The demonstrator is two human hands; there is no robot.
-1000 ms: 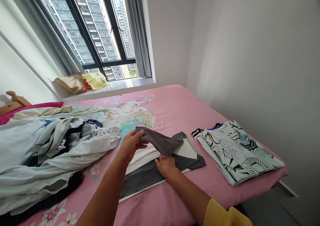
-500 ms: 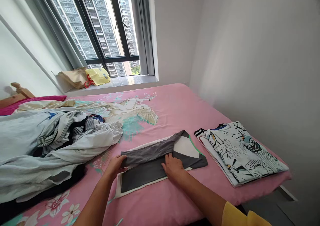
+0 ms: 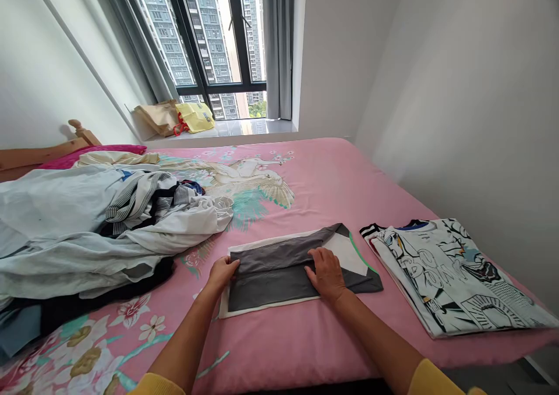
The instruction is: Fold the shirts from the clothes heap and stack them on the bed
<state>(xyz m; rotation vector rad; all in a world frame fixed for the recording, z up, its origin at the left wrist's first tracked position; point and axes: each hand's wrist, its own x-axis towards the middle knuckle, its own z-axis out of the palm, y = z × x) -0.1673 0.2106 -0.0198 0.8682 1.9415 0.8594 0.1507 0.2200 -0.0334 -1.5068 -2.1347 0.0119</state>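
Left fingers (image 3: 226,260) pinch the gray garment (image 3: 271,288) at 9 o'clock; right fingers (image 3: 322,257), spread, touch it. Yellow bag (image 3: 197,118), 10 o'clock in view: lettering illegible.

Left hand (image 3: 223,274): it pinches the left end of a gray and white top (image 3: 271,289), thumb up on the cloth;
Right hand (image 3: 327,274): it lies on the same top, fingers a bit bent, near the end with the green edge (image 3: 358,254);
Pink sheet (image 3: 334,176): the top lies on it, long and thin; I can see a white bird (image 3: 244,172) and flowers on it too;
Folded pile (image 3: 454,284): right of the top, with black drawings on white;
Messy heap (image 3: 82,205): on the left, white, black and stripy clothes;
Window sill (image 3: 244,128): a brown bag (image 3: 158,117) and a yellow bag (image 3: 196,118) sit together
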